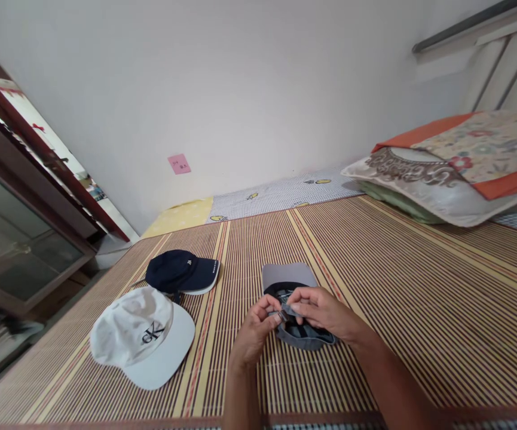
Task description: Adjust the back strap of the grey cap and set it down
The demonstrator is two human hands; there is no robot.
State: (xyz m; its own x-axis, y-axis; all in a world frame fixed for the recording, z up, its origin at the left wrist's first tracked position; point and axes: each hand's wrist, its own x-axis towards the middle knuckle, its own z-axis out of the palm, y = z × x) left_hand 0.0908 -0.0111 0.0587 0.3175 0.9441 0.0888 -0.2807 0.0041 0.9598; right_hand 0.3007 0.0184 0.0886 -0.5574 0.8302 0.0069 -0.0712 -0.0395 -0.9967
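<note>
A grey cap (288,273) lies on the striped bamboo mat (357,257), its dark inside facing up and its brim pointing away from me. My left hand (258,328) pinches the strap at the cap's back opening from the left. From the right, my right hand (318,310) grips the same strap, thumb and fingers closed. The fingertips of both hands are close together over the cap, and the strap's small details are hard to make out.
To the left on the mat sit a white cap (137,334) with black letters and a navy cap (173,272) behind it, touching. Pillows (441,185) are stacked at the back right. A pink note (179,164) is on the wall, and a glass-fronted cabinet (16,233) stands far left.
</note>
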